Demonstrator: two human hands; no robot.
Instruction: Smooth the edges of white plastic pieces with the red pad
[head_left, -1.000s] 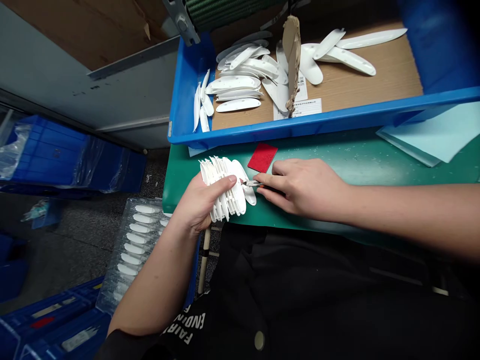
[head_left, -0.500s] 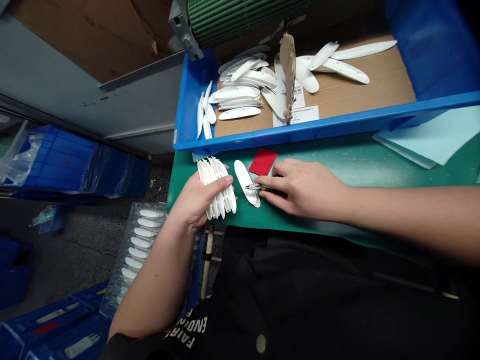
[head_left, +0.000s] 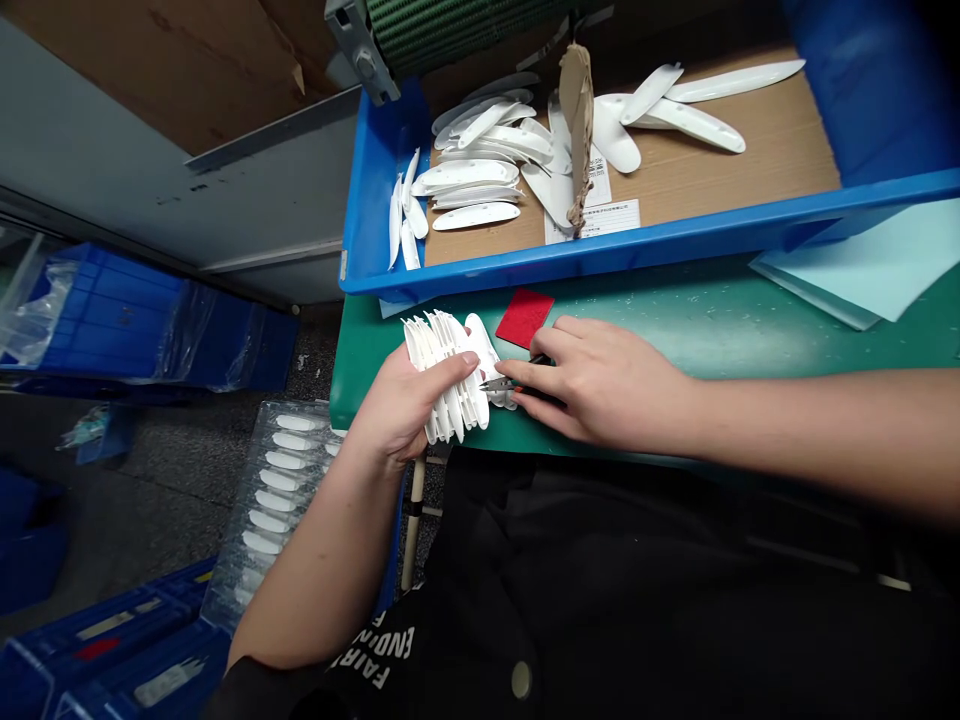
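Note:
My left hand (head_left: pixel 409 400) is closed round a stack of long white plastic parts (head_left: pixel 448 375), its thumb pressed across their faces. In my right hand (head_left: pixel 592 385) is a pair of small pliers or nippers (head_left: pixel 498 384), jaws pointing left at the stack's right edge. Whether the jaws touch a part is too small to tell. Behind the stack, more white parts (head_left: pixel 480 338) lie on the green mat (head_left: pixel 675 330), partly hidden by the stack and the tool. A red square pad (head_left: pixel 524 318) rests just beyond my right fingers.
A blue bin (head_left: pixel 637 232) lined with cardboard holds many loose white parts (head_left: pixel 476 180). Above it is a green ribbed roller (head_left: pixel 457 35). A clear tray (head_left: pixel 262 440) of white parts stands low at the left, near blue crates (head_left: pixel 112 310). Pale blue sheets (head_left: pixel 885 265) lie at right.
My left hand has moved right with the stack, which now overlaps the parts on the mat and meets the tool's jaws. My right hand has shifted slightly.

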